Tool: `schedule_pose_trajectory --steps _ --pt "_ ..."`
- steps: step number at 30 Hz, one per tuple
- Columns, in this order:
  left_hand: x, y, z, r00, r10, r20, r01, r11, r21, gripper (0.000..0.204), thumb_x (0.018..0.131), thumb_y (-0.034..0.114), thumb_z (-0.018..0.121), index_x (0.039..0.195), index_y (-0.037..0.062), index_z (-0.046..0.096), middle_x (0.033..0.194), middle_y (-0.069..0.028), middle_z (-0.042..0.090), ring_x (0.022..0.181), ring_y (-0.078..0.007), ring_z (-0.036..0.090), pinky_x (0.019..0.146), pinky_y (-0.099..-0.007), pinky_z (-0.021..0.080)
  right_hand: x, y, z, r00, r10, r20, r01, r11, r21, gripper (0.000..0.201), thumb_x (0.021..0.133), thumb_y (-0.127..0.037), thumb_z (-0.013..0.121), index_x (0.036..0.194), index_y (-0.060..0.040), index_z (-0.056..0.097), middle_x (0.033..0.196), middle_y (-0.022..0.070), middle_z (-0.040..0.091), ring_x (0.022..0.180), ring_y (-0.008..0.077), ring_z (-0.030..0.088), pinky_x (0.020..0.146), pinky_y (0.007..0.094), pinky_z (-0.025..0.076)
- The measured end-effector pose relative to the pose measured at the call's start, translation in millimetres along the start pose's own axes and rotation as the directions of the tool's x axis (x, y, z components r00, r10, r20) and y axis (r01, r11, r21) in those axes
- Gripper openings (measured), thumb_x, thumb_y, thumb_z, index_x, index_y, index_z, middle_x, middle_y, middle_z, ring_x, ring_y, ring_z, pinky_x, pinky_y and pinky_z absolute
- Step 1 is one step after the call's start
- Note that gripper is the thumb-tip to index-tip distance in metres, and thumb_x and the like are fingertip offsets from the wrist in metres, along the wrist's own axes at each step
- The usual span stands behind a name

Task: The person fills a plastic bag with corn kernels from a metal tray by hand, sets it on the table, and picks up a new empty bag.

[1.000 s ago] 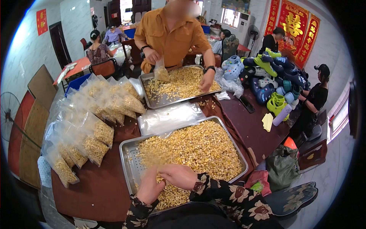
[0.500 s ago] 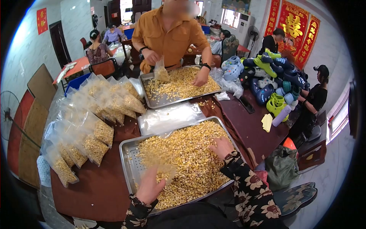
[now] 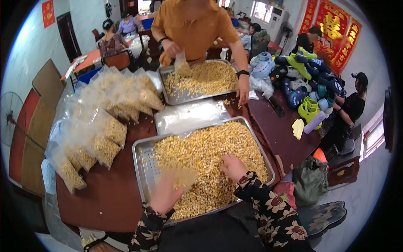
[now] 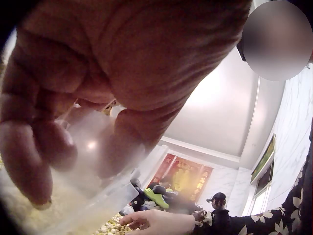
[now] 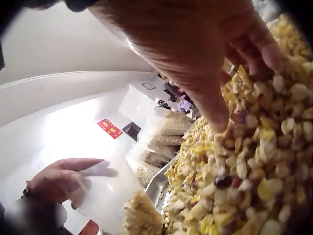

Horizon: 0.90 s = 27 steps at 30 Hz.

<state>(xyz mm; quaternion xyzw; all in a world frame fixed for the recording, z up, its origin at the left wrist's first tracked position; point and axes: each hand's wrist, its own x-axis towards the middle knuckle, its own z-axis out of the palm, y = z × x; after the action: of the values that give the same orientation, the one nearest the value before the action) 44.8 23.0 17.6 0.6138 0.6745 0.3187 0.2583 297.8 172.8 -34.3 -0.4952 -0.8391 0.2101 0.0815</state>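
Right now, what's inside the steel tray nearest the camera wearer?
The steel tray holds loose corn kernels, and the right hand touches them. Bare perforated floor shows at the left; the heap covers most of the rest, so anything buried cannot be seen.

The brown-covered table (image 3: pixel 100 201) bears a near tray (image 3: pixel 145 163), a far tray (image 3: pixel 173 98), filled bags (image 3: pixel 107 152), clear plastic (image 3: pixel 191 115)

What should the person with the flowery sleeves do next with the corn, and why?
Probably scoop up a small handful of corn kernels with the right grip. Its fingers touch the kernels heaped in the metal tray, and the left grip holds a clear plastic bag with some kernels in it, so that handful could go there.
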Motion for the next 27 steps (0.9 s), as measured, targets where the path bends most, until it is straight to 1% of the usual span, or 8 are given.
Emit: schedule_pose_trajectory --steps 3,5,6,10,13,14,21,27 --pt "-2.2 -2.3 2.2 1.000 -0.003 -0.012 0.003 1.000 -0.023 0.057 0.081 0.019 0.064 0.128 -0.0034 0.043 0.124 -0.0248 0.050 0.114 -0.0424 0.048 0.094 -0.0423 0.041 2.8 7.4 3.2 0.995 -0.082 -0.051 0.086 0.993 0.082 0.027 0.082 -0.015 0.064 0.104 -0.0020 0.056 0.093 0.0191 0.055 0.087 0.0377 0.058 0.073 0.0446 0.047" --pt "-0.2 3.0 1.3 1.000 -0.005 -0.024 0.005 1.000 -0.009 0.059 0.080 0.020 0.065 0.128 -0.0054 0.042 0.125 -0.0260 0.049 0.116 -0.0422 0.047 0.096 -0.0417 0.040 10.5 10.0 0.1 0.996 -0.052 -0.073 0.065 0.977 0.203 0.029 0.081 -0.015 0.065 0.107 -0.0024 0.060 0.096 0.0176 0.061 0.082 0.0319 0.061 0.071 0.0397 0.050" --pt "-0.1 0.7 2.8 1.000 -0.016 -0.010 0.016 1.000 0.011 0.062 0.080 0.022 0.067 0.129 -0.0068 0.041 0.128 -0.0268 0.048 0.119 -0.0412 0.046 0.099 -0.0411 0.039 9.7 6.5 -3.3 0.991 -0.046 -0.125 0.075 0.969 0.236 0.026 0.081 -0.013 0.065 0.105 -0.0024 0.061 0.087 0.0120 0.063 0.068 0.0212 0.062 0.061 0.0333 0.050" --pt "1.3 8.7 0.2 0.998 -0.061 0.006 0.061 0.998 -0.002 0.066 0.078 0.025 0.068 0.130 -0.0057 0.041 0.130 -0.0253 0.047 0.122 -0.0394 0.045 0.101 -0.0411 0.039 8.7 -45.2 -40.7 0.987 0.092 0.134 -0.154 0.796 0.586 0.021 0.085 -0.012 0.066 0.103 -0.0027 0.062 0.067 -0.0024 0.054 0.052 0.0023 0.047 0.047 0.0203 0.038" --pt "1.9 10.5 0.4 0.998 -0.067 0.004 0.067 0.998 -0.012 0.066 0.078 0.025 0.069 0.130 -0.0052 0.042 0.130 -0.0251 0.047 0.121 -0.0391 0.045 0.100 -0.0410 0.039 7.4 -80.0 -52.9 0.979 0.003 0.202 -0.140 0.733 0.666 0.026 0.079 -0.014 0.068 0.102 -0.0005 0.063 0.077 0.0051 0.061 0.069 0.0107 0.057 0.062 0.0273 0.047" --pt "1.6 10.0 0.9 0.997 -0.071 0.007 0.071 0.997 -0.013 0.066 0.078 0.025 0.069 0.130 -0.0052 0.042 0.130 -0.0251 0.047 0.121 -0.0391 0.045 0.100 -0.0410 0.039 7.6 -89.6 -52.4 0.988 -0.131 0.085 0.055 0.798 0.600 0.024 0.081 -0.014 0.068 0.100 0.0002 0.063 0.079 0.0073 0.061 0.069 0.0127 0.057 0.063 0.0278 0.048" --pt "2.1 8.8 -3.0 0.998 -0.061 0.013 0.062 0.998 -0.027 0.068 0.077 0.025 0.069 0.131 -0.0045 0.041 0.130 -0.0241 0.047 0.120 -0.0384 0.046 0.100 -0.0410 0.040 3.5 -137.0 -48.1 0.918 -0.382 0.106 0.277 0.809 0.518 0.027 0.086 -0.015 0.064 0.109 -0.0009 0.064 0.098 0.0158 0.067 0.084 0.0262 0.065 0.073 0.0341 0.051" --pt "0.3 7.3 -3.0 0.998 -0.067 0.007 0.067 0.997 -0.028 0.067 0.078 0.025 0.069 0.130 -0.0054 0.041 0.130 -0.0243 0.047 0.121 -0.0383 0.046 0.100 -0.0404 0.040 11.9 -100.6 -57.7 0.969 -0.211 0.129 0.130 0.879 0.460 0.033 0.087 -0.023 0.063 0.113 -0.0021 0.062 0.106 0.0159 0.065 0.094 0.0324 0.062 0.080 0.0384 0.050"
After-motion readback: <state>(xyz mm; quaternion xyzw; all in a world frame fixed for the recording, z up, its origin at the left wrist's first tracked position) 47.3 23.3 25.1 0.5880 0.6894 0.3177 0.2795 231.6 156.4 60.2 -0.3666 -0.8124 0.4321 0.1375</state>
